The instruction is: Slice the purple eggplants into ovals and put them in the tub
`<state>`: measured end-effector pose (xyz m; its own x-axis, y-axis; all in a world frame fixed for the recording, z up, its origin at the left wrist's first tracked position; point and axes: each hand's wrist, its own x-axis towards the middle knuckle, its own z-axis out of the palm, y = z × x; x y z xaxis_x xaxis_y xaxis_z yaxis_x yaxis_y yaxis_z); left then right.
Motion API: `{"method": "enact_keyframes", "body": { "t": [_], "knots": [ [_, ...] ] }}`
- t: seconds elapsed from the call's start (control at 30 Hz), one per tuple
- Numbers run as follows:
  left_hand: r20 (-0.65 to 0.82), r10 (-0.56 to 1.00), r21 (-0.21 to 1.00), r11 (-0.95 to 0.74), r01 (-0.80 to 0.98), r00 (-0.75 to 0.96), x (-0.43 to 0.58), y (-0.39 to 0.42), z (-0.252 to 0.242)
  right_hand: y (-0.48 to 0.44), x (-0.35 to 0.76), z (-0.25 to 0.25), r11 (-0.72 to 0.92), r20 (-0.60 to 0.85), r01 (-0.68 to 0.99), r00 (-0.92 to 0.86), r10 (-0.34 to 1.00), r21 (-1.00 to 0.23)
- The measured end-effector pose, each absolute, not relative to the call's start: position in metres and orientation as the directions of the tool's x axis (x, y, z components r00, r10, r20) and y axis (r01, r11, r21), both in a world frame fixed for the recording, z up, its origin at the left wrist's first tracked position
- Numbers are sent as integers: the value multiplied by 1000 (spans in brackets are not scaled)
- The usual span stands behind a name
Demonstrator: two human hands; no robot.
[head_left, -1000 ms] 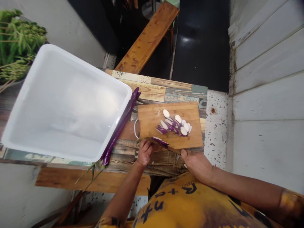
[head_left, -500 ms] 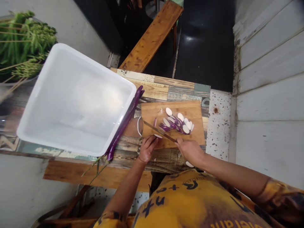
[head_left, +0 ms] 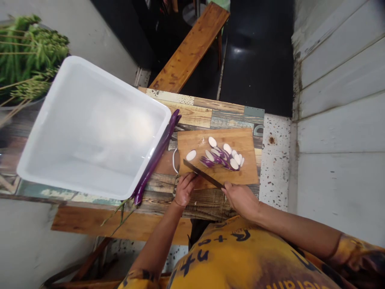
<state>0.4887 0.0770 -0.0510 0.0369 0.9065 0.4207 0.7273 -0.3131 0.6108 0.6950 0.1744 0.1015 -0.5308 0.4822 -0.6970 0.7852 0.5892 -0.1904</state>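
My right hand (head_left: pixel 242 199) is closed round the handle of a knife (head_left: pixel 204 175). Its dark blade slants to the upper left over the wooden cutting board (head_left: pixel 248 140), right beside the fingertips of my left hand (head_left: pixel 185 188). Those fingers are bent together on an eggplant piece at the board's near edge, mostly hidden by the fingers and blade. One oval eggplant slice (head_left: pixel 191 155) lies flat on the left of the board, white face up. Several more slices with purple skin (head_left: pixel 224 154) lie overlapping on the right half.
Long whole eggplants (head_left: pixel 159 156) lie against a big white plastic bin (head_left: pixel 75 186) on the left. Behind the bin are green vegetables on skewers (head_left: pixel 33 60). The patterned table (head_left: pixel 200 116) ends near a tiled wall, and a wooden bench (head_left: pixel 192 48) stands beyond it.
The knife tip has shifted slightly right and down. A slice that stood on edge left of the pile now lies flat, farther left. The pale cut face by my left fingers is now covered.
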Motion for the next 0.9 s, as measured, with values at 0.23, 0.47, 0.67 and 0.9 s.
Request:
{"method": "enact_keyframes", "body": {
  "t": [0.23,0.47,0.67,0.9],
  "knots": [
    [426,904,628,-314,712,23,488,78,-49,174,697,100,596,-702,776,-541,463,-205],
    [455,890,623,-335,707,21,489,78,-55,177,701,100,655,-698,730,-573,429,-195],
    [431,902,652,-312,690,1,488,77,-56,176,674,83,611,-700,763,-555,450,-212],
    [345,938,642,-204,739,-41,492,83,-55,210,630,80,438,-588,848,-524,616,-297]
  ]
}}
